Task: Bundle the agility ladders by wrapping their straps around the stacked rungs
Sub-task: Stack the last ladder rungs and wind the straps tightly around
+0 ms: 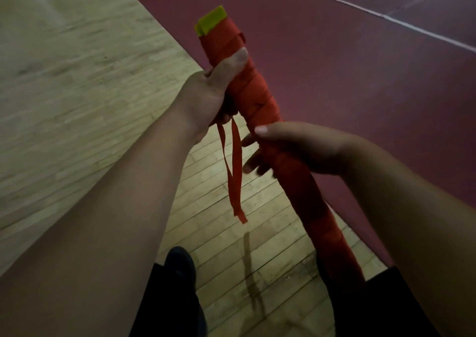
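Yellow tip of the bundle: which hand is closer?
Left. The left hand grips the bundle a little below the yellow tip; the right hand holds it farther down.

A bundle (260,104) wrapped in overlapping diagonal bands of bright red strap shows yellow-green rungs (211,22) only at its top end, and a loose strap tail (235,176) of the same plain red hangs beside it. Behind it, a wooden floor (77,78) of pale tan boards, laid in narrow staggered strips with thin dark seams, meets a court surface (360,78) of flat maroon crossed by thin white lines (386,17). At the bottom edge, clothing (381,305) is plain black and a shoe (180,262) is dark, near black, its pattern too dim to make out.
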The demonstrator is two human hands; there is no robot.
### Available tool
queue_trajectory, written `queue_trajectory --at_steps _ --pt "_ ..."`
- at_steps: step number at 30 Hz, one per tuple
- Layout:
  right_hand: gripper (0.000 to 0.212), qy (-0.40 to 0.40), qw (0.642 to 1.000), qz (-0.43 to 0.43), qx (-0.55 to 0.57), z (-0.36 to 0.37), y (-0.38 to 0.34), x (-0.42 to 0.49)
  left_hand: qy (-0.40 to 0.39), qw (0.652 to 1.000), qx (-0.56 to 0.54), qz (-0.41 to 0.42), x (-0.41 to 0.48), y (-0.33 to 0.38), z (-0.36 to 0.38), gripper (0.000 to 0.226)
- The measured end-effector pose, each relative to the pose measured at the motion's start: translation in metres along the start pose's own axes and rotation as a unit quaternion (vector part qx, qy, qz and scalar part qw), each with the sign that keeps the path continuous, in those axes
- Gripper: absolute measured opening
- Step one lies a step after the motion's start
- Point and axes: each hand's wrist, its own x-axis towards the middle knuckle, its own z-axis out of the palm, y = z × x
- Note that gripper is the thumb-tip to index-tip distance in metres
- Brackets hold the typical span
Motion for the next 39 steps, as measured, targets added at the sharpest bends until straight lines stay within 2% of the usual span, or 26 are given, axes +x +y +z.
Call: queue_trajectory --at_steps 2,4,7,9,11,15,18,20,23,25,28,30,32,35,37,39 --pt "0.051 -0.048 0.995 0.006 0.084 0.005 0.005 0.002 -0.011 1.0 0.012 0.009 -0.002 0.001 -0.001 0.056" --pt "0.047 -0.015 0.997 0.019 0.079 0.008 0.008 0.006 -0.001 0.999 0.044 -0.01 -0.002 0.001 -0.003 0.065" --pt "0.04 0.121 0.992 0.04 -0.017 0.009 0.008 0.015 0.013 0.995 0.088 -0.051 -0.003 -0.004 -0.005 0.074" --pt "0.033 0.202 0.971 0.051 -0.115 0.011 0.01 0.02 0.014 0.992 0.1 -0.076 -0.004 -0.008 -0.002 0.075" --pt "0.034 0.249 0.944 0.069 -0.207 0.015 0.018 0.027 0.014 0.986 0.13 -0.099 -0.004 -0.013 0.006 0.076" --pt "0.059 0.279 0.906 0.085 -0.305 0.023 0.027 0.035 0.055 0.974 0.133 -0.174 -0.006 -0.02 0.019 0.08" --pt "0.062 0.251 0.916 0.087 -0.3 0.016 0.026 0.037 0.065 0.977 0.091 -0.184 0.001 -0.022 0.013 0.069" --pt "0.056 0.208 0.938 0.076 -0.268 0.005 0.025 0.034 0.061 0.981 0.081 -0.165 0.004 -0.02 0.008 0.064" --pt "0.047 0.138 0.979 0.03 -0.149 -0.006 0.019 0.018 0.034 0.991 0.047 -0.121 0.006 -0.014 0.0 0.061" --pt "0.054 0.084 0.995 0.021 -0.051 -0.01 0.02 0.01 0.023 0.994 0.003 -0.105 0.007 -0.011 -0.009 0.052" --pt "0.064 -0.055 0.995 0.044 0.077 -0.003 0.023 0.004 0.018 0.995 -0.057 -0.083 0.006 -0.008 -0.021 0.045" --pt "0.062 -0.08 0.993 0.041 0.079 0.004 0.02 0.003 0.042 0.995 -0.041 -0.077 0.003 -0.008 -0.026 0.047" --pt "0.056 -0.048 0.997 0.036 0.055 0.006 0.017 0.006 0.089 0.991 0.047 -0.086 0.002 -0.009 -0.028 0.057" --pt "0.048 0.082 0.995 0.045 -0.045 0.01 0.019 0.015 0.114 0.97 0.168 -0.13 0.002 -0.018 -0.022 0.076" --pt "0.045 0.155 0.976 0.06 -0.144 0.017 0.028 0.023 0.091 0.959 0.204 -0.176 0.0 -0.032 -0.01 0.083" --pt "0.047 0.194 0.942 0.069 -0.264 0.025 0.039 0.031 0.08 0.946 0.219 -0.227 0.001 -0.046 0.003 0.084"
